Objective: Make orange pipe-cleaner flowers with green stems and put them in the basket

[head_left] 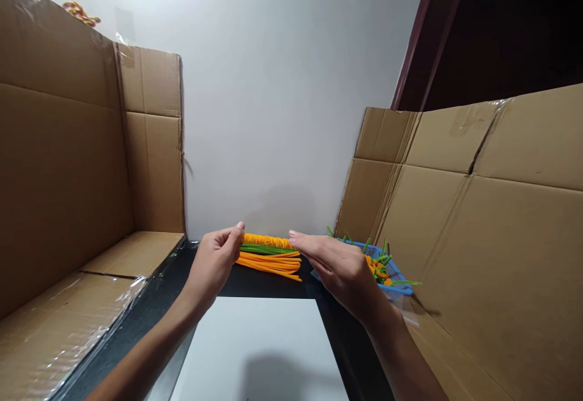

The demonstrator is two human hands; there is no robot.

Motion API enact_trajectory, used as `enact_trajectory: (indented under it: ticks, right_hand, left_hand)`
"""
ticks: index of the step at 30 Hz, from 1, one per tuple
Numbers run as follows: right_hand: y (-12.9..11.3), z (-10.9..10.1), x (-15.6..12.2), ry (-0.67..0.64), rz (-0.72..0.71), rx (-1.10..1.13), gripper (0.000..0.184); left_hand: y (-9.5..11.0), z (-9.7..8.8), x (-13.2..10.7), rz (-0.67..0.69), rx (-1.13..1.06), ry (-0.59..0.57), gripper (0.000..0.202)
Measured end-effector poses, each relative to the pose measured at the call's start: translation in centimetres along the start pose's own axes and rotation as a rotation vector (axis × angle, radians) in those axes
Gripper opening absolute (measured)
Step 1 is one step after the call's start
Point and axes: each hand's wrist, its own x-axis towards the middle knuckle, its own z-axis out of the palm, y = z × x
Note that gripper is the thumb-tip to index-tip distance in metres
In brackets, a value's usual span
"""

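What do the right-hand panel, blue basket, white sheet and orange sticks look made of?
Panel: matte brown cardboard; creases and shiny tape show.
Basket: probably molded plastic, going by its perforated sides.
Sheet: smooth, plain white; paper or board, can't tell.
Orange sticks: thin, matte, slightly bendy; possibly pipe cleaners, but fuzz is too fine to confirm.

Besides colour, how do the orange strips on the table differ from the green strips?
The orange strips fan out at their right ends; the green strips form a narrower band. The orange strips lie nearer the camera, the green strips just behind. Both run crosswise on the black table.
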Motion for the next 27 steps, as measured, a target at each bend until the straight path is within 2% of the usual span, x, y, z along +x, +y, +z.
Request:
enact_trajectory:
  ticks: [5,9,13,19,27]
  right_hand:
    - [-0.5,0.1,0.5,0.106,-0.189,-0.199,0.047]
    - [-1.1,0.2,0.7,0.146,-0.292,-0.406,0.037]
    - [-2.0,-0.2,0.8,0.138,-0.326,-0.353,0.032]
    - [-1.4,-0.4,0.6,0.104,-0.311,-0.223,0.041]
    - [2.2,0.9,-1.2,0.232,-0.288,-0.210,0.053]
  left_hand:
    - [0.1,-0.2,0.5,-0.350,-0.306,-0.225,0.049]
    - [-0.1,-0.5,0.9,-0.626,-0.536,-0.443,0.045]
    - [-1.2,-1.0,1.6,-0.795,-0.620,-0.590,0.044]
    - [-2.5,-1.2,2.3,-0.883,-0.661,-0.679,0.042]
    - [-1.4,-0.5,1.0,-0.837,-0.729,-0.784,0.044]
